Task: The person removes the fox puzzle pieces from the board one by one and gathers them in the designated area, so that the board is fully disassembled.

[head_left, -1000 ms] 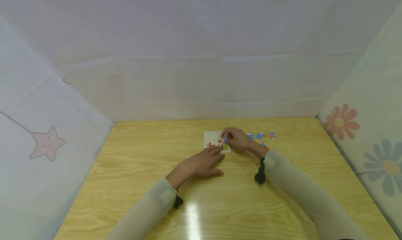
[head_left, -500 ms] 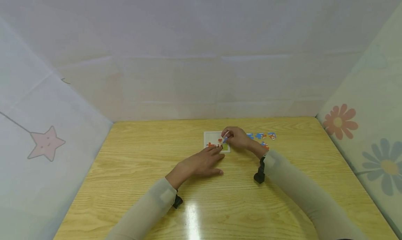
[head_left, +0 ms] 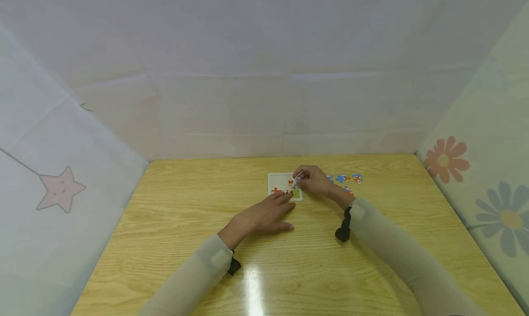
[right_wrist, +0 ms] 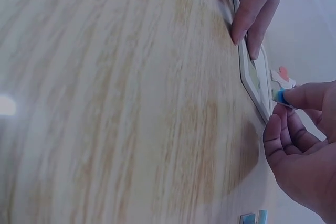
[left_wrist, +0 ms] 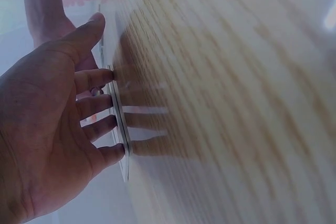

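We note pale sheeting point(head_left: 264, 100) behind a wooden table point(head_left: 177, 205). Near the table's far edge, the puzzle piece point(right_wrist: 280, 97) sits pinched in the right hand point(head_left: 316, 182), by the puzzle tray point(head_left: 279, 180). The left hand point(head_left: 266, 215), fingers extended, touches the tray's near edge. We log loose pieces point(head_left: 357, 178) toward the table's far right corner.

No readable text or numbers.
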Available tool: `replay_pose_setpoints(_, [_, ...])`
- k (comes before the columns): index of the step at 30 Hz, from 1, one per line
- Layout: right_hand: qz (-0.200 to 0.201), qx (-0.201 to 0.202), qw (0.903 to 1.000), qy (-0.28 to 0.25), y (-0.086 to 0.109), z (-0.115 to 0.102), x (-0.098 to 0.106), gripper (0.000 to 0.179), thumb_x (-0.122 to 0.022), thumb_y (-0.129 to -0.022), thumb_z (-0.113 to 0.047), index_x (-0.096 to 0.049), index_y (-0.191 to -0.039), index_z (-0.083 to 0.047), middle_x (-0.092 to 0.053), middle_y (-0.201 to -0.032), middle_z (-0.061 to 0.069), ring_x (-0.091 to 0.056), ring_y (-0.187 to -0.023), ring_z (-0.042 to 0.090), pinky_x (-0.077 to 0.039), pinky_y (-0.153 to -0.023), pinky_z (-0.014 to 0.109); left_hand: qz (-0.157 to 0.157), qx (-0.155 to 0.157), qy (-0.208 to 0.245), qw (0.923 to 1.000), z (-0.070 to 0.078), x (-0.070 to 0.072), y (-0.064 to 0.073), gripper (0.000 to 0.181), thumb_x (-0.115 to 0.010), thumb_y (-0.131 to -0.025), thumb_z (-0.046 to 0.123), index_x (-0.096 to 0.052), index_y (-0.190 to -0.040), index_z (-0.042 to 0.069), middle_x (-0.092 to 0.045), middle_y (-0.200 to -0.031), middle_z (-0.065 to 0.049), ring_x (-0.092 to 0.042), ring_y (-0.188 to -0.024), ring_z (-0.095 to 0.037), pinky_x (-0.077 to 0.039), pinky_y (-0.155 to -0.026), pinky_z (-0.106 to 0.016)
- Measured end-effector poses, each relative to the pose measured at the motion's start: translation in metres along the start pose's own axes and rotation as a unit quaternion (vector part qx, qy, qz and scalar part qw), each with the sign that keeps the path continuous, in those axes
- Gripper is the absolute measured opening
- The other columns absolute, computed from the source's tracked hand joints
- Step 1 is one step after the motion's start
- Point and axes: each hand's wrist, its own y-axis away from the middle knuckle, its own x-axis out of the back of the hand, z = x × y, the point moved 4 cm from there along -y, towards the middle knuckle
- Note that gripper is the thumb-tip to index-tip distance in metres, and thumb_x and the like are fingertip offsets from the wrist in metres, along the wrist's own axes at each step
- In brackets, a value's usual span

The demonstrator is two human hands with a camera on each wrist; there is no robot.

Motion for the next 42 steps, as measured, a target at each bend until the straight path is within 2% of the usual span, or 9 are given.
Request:
replay_pose_setpoints(6, [0.000, 0.005, 1.0000, -0.008, 0.004, 0.000, 0.006, 0.022, -0.064, -0.104, 0.000, -0.070, -0.125, 0.000, -0.071, -0.109, 0.014, -0.067, -0.100, 0.029, -0.055, -0.083, 0.038, -0.008, 0.013, -0.013, 0.9998, 0.003, 0.002, 0.001, 0.072, -0.055, -0.108, 0.055, -0.043, -0.163, 0.009, -0.022, -0.175, -0.015, -0.019, -0.162, -0.035, -0.021, -0.131, -0.048])
replay_pose_setpoints(16, [-0.001, 0.012, 0.9999, -0.011, 0.012, -0.003, 0.016, 0.024, -0.065, -0.103, 0.000, -0.069, -0.126, 0.002, -0.070, -0.107, 0.016, -0.066, -0.097, 0.038, -0.056, -0.076, 0.046, -0.008, 0.016, -0.012, 0.9998, 0.003, 0.002, 0.003, 0.074, -0.056, -0.107, 0.057, -0.043, -0.163, 0.010, -0.022, -0.175, -0.014, -0.019, -0.162, -0.035, -0.023, -0.131, -0.049])
replay_pose_setpoints(25, [-0.007, 0.013, 0.9998, -0.013, 0.020, -0.006, 0.024, 0.025, -0.065, -0.104, -0.001, -0.068, -0.128, 0.005, -0.068, -0.108, 0.019, -0.064, -0.098, 0.045, -0.057, -0.079, 0.054, -0.007, 0.017, -0.022, 0.9996, 0.002, 0.001, 0.002, 0.075, -0.055, -0.107, 0.057, -0.042, -0.163, 0.009, -0.021, -0.176, -0.015, -0.019, -0.162, -0.035, -0.022, -0.131, -0.049])
replay_pose_setpoints(36, [-0.008, -0.001, 0.9999, -0.011, 0.028, 0.009, 0.038, 0.025, -0.067, -0.103, -0.005, -0.068, -0.127, 0.004, -0.068, -0.111, 0.020, -0.066, -0.101, 0.038, -0.057, -0.085, 0.047, -0.006, 0.015, -0.011, 0.9998, 0.002, -0.001, 0.002, 0.076, -0.055, -0.107, 0.058, -0.041, -0.163, 0.009, -0.020, -0.176, -0.015, -0.019, -0.162, -0.035, -0.022, -0.131, -0.050])
replay_pose_setpoints(42, [-0.005, -0.007, 1.0000, 0.003, 0.034, 0.019, 0.046, 0.025, -0.066, -0.103, -0.004, -0.069, -0.128, 0.002, -0.068, -0.111, 0.014, -0.064, -0.098, 0.028, -0.057, -0.080, 0.038, -0.006, 0.015, -0.007, 0.9998, 0.003, -0.002, 0.003, 0.075, -0.055, -0.107, 0.057, -0.040, -0.164, 0.009, -0.020, -0.176, -0.014, -0.019, -0.162, -0.036, -0.021, -0.131, -0.050])
